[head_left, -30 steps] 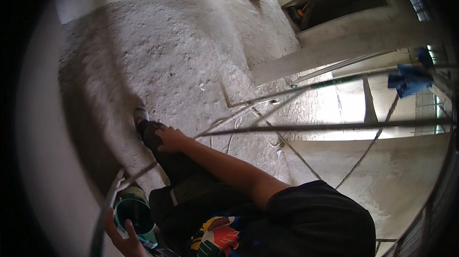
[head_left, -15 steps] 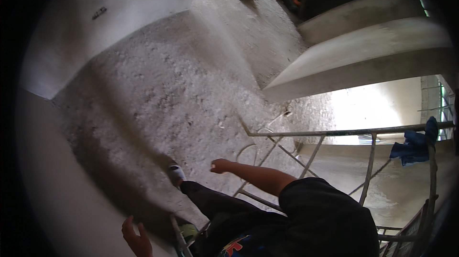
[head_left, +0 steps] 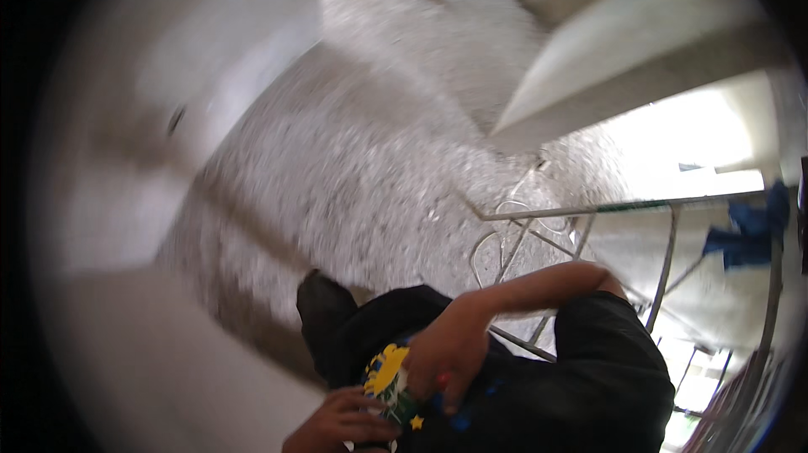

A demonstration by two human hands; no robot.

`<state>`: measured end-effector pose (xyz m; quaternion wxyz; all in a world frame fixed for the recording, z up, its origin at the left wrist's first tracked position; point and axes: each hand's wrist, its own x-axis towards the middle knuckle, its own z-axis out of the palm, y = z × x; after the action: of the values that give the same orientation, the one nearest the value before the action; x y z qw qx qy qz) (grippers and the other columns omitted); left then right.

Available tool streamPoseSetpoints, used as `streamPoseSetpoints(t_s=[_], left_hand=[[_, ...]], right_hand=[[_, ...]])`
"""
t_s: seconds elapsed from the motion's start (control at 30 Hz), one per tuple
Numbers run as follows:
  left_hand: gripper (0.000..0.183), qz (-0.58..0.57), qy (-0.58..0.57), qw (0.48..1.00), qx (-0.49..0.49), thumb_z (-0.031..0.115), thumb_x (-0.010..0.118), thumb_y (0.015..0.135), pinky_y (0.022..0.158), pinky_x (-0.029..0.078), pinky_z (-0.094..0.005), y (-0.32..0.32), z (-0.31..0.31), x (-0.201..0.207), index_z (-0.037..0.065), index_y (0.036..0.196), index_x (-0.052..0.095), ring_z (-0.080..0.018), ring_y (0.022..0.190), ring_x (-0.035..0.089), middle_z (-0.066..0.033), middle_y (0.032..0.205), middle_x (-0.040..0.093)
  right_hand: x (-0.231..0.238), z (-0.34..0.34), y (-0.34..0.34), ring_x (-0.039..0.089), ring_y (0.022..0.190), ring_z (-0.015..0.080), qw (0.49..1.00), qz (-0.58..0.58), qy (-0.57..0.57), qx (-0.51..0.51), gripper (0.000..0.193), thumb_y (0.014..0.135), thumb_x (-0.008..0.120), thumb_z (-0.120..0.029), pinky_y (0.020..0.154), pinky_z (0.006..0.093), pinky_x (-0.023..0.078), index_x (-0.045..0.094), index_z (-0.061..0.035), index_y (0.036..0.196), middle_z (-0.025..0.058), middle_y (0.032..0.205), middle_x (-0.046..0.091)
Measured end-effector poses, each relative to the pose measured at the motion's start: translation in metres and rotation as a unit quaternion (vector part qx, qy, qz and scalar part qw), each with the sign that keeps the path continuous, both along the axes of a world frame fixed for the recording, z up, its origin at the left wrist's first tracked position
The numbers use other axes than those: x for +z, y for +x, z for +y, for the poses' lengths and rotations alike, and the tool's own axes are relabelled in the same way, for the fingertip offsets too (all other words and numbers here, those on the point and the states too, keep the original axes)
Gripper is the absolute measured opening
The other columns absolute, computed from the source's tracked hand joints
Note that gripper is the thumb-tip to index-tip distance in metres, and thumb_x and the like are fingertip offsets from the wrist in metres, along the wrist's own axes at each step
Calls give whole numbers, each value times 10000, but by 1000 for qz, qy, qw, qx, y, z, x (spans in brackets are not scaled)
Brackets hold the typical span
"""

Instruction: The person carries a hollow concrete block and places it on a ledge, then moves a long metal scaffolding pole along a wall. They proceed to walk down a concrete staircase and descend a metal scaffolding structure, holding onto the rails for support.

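Both of my hands are against the front of my black T-shirt (head_left: 522,407), which carries a yellow, green and red print. My right hand (head_left: 450,352) lies over the upper part of the print, fingers pointing down and apart, with a bit of red showing between them. Lower and to its left, my left hand (head_left: 345,419) rests its stretched fingers near the green part of the print. Neither hand shows a thing in it. Motion blurs the picture somewhat, and the left fingertips are partly lost against the shirt.
A metal pipe frame (head_left: 627,205) stands at my right, with a blue cloth (head_left: 745,234) hung on its corner. A thin cable (head_left: 480,255) loops on the rough grey floor (head_left: 353,167). Pale walls (head_left: 227,40) rise at the left; a concrete beam (head_left: 623,82) crosses the upper right.
Both hands have come in to my shirt front: the right from outstretched over the floor, the left from beside the lower left wall. The view has shifted, and my outstretched leg is drawn in.
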<state>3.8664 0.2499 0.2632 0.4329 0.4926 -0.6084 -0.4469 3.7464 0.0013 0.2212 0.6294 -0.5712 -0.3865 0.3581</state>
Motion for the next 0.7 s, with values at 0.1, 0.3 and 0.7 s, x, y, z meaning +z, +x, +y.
streamPoseSetpoints(t_s=[0.1, 0.3, 0.7], left_hand=[[481, 6, -183, 983, 32, 184, 806, 760, 746, 510, -400, 56, -58, -26, 117, 1169, 563, -224, 771, 634, -55, 798, 636], [248, 20, -141, 990, 22, 196, 774, 775, 911, 451, -450, 210, -210, -14, 116, 974, 649, -227, 872, 643, -40, 831, 683], [115, 307, -102, 841, -433, 109, 727, 798, 971, 429, -464, 236, -455, 18, 98, 907, 691, -248, 853, 659, -66, 837, 708]], right_hand=[[-5, -31, 35, 572, 809, 353, 986, -75, 18, -144, 277, 973, 613, -231, 753, 442, 427, 594, -19, 795, 127, 764, 591], [49, -95, 86, 562, 810, 249, 766, -20, 148, -626, 224, 963, 612, -171, 757, 390, 434, 646, 38, 891, 124, 842, 630], [82, -208, 144, 600, 814, 243, 602, -109, 123, -781, 119, 874, 691, -179, 746, 384, 455, 682, -60, 884, 85, 861, 653]])
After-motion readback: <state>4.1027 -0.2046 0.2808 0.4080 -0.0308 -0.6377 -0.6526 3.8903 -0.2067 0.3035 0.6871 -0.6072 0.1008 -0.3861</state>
